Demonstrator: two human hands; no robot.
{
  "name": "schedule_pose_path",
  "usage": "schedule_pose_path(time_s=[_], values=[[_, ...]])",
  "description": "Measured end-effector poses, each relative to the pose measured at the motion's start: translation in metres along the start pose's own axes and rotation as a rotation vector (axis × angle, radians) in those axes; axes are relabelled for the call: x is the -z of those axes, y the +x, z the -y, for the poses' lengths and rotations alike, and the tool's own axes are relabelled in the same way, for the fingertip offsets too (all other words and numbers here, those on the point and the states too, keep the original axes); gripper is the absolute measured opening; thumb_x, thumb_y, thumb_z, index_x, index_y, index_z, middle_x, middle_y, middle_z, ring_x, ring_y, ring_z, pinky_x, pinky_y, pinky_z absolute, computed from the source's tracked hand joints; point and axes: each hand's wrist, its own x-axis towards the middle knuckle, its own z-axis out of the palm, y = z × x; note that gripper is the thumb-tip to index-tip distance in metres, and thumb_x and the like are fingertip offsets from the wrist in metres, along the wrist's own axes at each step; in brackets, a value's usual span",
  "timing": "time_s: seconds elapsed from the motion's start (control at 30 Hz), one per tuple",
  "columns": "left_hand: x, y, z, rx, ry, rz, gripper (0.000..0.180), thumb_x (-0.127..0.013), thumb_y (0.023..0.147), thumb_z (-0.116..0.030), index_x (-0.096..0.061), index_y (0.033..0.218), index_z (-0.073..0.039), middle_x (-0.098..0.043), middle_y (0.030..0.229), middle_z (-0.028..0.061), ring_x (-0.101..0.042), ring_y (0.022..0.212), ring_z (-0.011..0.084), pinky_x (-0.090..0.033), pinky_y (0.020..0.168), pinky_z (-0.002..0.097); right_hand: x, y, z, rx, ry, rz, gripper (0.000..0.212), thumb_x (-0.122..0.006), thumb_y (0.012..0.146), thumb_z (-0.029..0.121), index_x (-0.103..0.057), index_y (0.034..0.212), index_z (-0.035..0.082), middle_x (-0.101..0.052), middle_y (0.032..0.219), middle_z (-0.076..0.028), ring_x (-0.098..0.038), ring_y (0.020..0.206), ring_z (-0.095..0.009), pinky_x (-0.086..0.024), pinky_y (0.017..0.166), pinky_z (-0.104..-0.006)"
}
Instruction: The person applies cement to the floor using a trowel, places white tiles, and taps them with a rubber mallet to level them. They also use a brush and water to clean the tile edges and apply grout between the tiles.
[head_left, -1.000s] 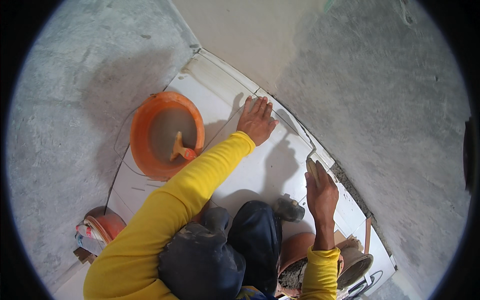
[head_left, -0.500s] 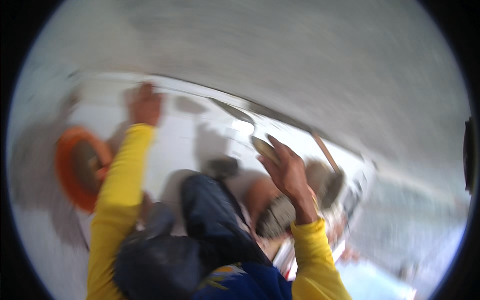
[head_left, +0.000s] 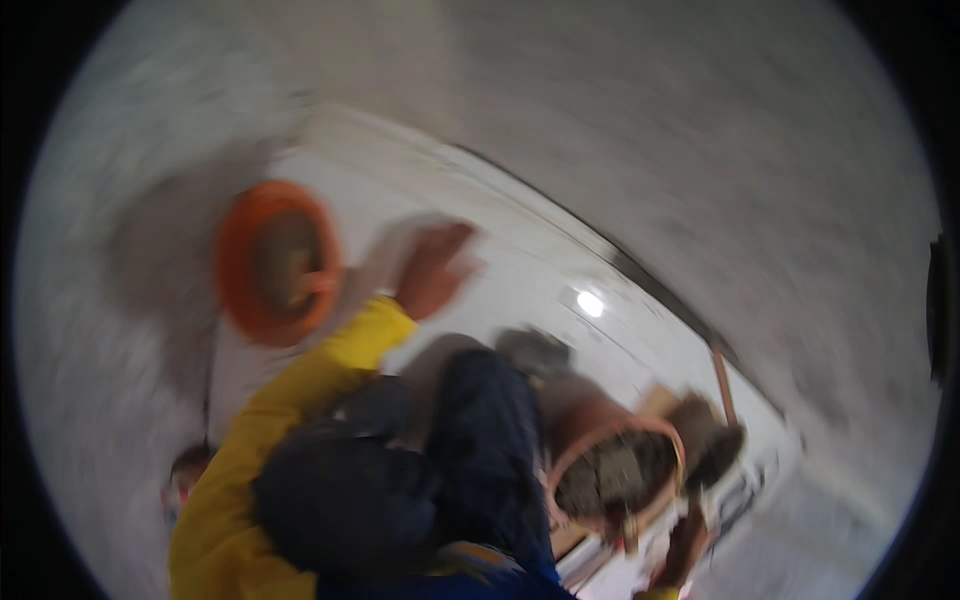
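My left hand (head_left: 435, 272), blurred, hovers over or rests on the white slab surface (head_left: 520, 270), fingers stretched out and nothing seen in them. At the lower right my right hand (head_left: 685, 548) is beside a terracotta-coloured bucket (head_left: 668, 430) of grey mortar (head_left: 600, 480). Its fingers are dark and smeared, so their grip cannot be made out. A flat grey shape, possibly a trowel blade, lies on the mortar, with a short wooden handle (head_left: 630, 533) at the near rim.
An orange bucket (head_left: 232, 265) with grey-brown contents stands at the left. A grey lump (head_left: 535, 350) lies beside my knee. A wooden handle (head_left: 723, 385) meets a dark grey rounded thing (head_left: 718, 455) near the wall (head_left: 760, 200). Bottom left, part of a person (head_left: 188, 470) shows.
My right hand has gone from over the slab, where it held a trowel, down beside the mortar bucket. My left hand appears further right. The whole view has swung.
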Motion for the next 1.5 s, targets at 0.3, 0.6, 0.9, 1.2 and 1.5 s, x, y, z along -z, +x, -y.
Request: schedule_pose_path(time_s=[0.3, 0.6, 0.9, 1.2, 1.5], values=[[0.100, -0.111, -0.025, -0.019, -0.091, 0.000, 0.046, -0.078, 0.097, -0.013, -0.069, 0.141, -0.006, -0.075, 0.123, 0.0115, -0.071, 0.116, 0.0294, -0.057, 0.098, 0.0428, -0.105, -0.110, 0.214, 1.213, -0.388, -0.321, 0.021, -0.077, 0.101, 0.023, -0.077, 0.104, 0.002, -0.075, 0.098, -0.012, -0.071, 0.083, -0.023, -0.058, 0.075, -0.0377], [0.137, -0.210, -0.037, 0.529, 0.058, 0.120, 0.028, -0.074, 0.098, -0.018, -0.074, 0.126, -0.014, -0.073, 0.098, 0.0087, -0.071, 0.093, 0.0325, -0.055, 0.078, 0.0473, -0.244, -0.208, 0.287, 1.615, -0.431, 0.354, 0.015, -0.076, 0.101, 0.014, -0.079, 0.107, 0.001, -0.079, 0.095, -0.014, -0.074, 0.081, -0.027, -0.060, 0.070, -0.0365], [0.131, -0.271, -0.036, 0.944, -0.293, -0.507, 0.040, -0.070, 0.102, -0.007, -0.069, 0.141, -0.005, -0.070, 0.110, 0.0127, -0.072, 0.099, 0.0247, -0.058, 0.093, 0.0367, -0.358, -0.327, 0.280, 1.784, -0.479, 0.796, 0.015, -0.077, 0.093, 0.000, -0.076, 0.108, -0.002, -0.078, 0.100, -0.019, -0.075, 0.090, -0.036, -0.059, 0.085, -0.0439], [0.133, -0.261, -0.015, 1.141, -0.732, -0.882, 0.032, -0.062, 0.112, -0.015, -0.068, 0.139, 0.001, -0.072, 0.109, 0.0069, -0.070, 0.099, 0.0147, -0.058, 0.090, 0.0311, -0.463, -0.461, 0.286, 2.214, -0.308, 0.694, 0.032, -0.083, 0.094, 0.019, -0.077, 0.123, 0.006, -0.069, 0.114, -0.014, -0.065, 0.100, -0.033, -0.053, 0.087, -0.0451], [0.173, -0.252, -0.008, 1.043, -0.662, -0.987, 0.045, -0.048, 0.119, -0.034, -0.067, 0.140, 0.002, -0.070, 0.112, 0.0071, -0.069, 0.099, 0.0141, -0.055, 0.091, 0.0303, -0.515, -0.511, 0.280, 2.223, -0.334, 0.807, 0.030, -0.083, 0.091, 0.021, -0.068, 0.108, 0.001, -0.063, 0.107, -0.013, -0.061, 0.106, -0.033, -0.049, 0.093, -0.0481]])
